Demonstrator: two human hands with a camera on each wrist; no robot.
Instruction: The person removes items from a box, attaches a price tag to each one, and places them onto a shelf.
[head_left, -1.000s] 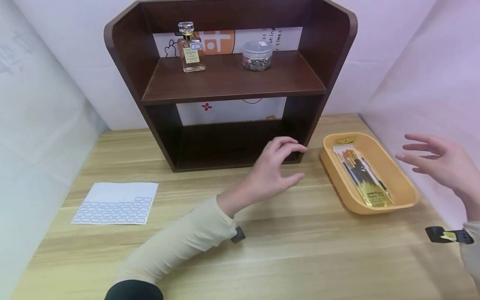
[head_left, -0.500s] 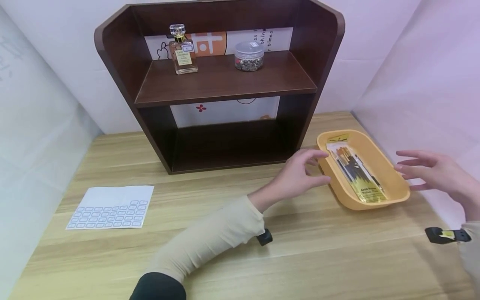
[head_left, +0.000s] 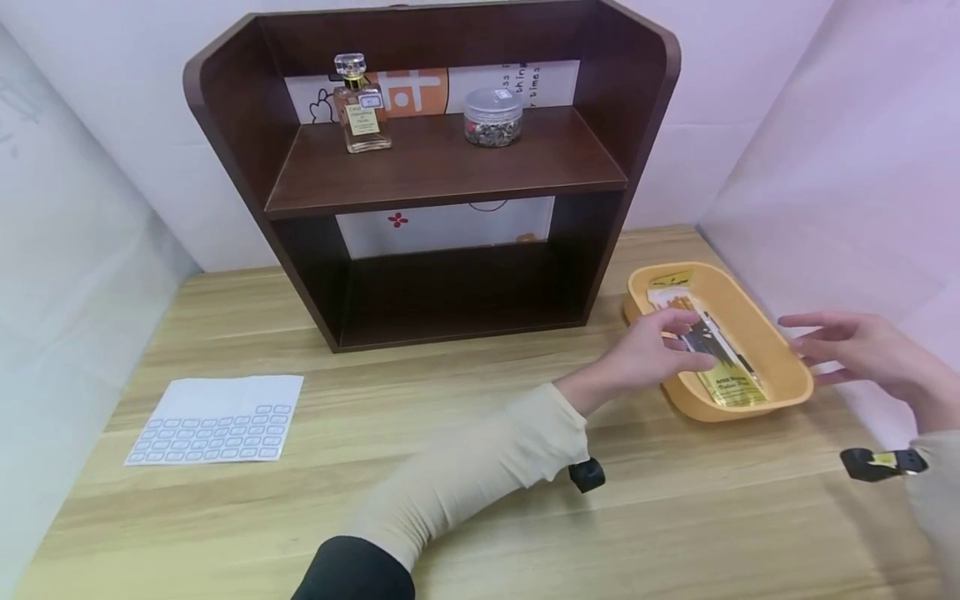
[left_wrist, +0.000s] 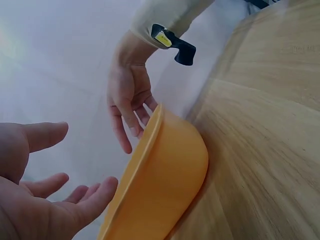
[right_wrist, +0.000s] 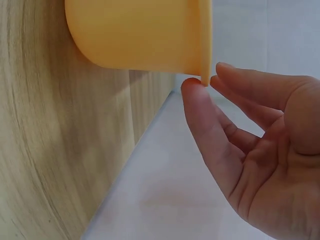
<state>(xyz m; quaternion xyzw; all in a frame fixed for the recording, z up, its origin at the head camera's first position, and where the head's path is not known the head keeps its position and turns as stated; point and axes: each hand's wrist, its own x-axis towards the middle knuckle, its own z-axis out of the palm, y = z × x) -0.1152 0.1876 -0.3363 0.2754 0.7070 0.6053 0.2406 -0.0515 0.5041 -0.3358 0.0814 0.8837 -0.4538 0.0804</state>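
An orange plastic basket sits on the table to the right of the shelf. Inside it lies a flat clear-and-gold pack of paintbrushes. My left hand hovers above the basket's left side in the head view, fingers spread and holding nothing. In the left wrist view its fingers stand close to the rim. At the opposite end, my right hand has its fingertips at the rim. The right wrist view shows one fingertip touching or almost touching the rim, with the thumb slightly apart.
A dark brown two-tier shelf stands at the back. On its upper board are a perfume bottle and a lidded clear jar. A sheet of blue-bordered labels lies on the table at left. White walls enclose the sides.
My left hand has moved right, from in front of the shelf to over the basket's left side. My right hand has come down and inward to the basket's rim. The view has shifted slightly.
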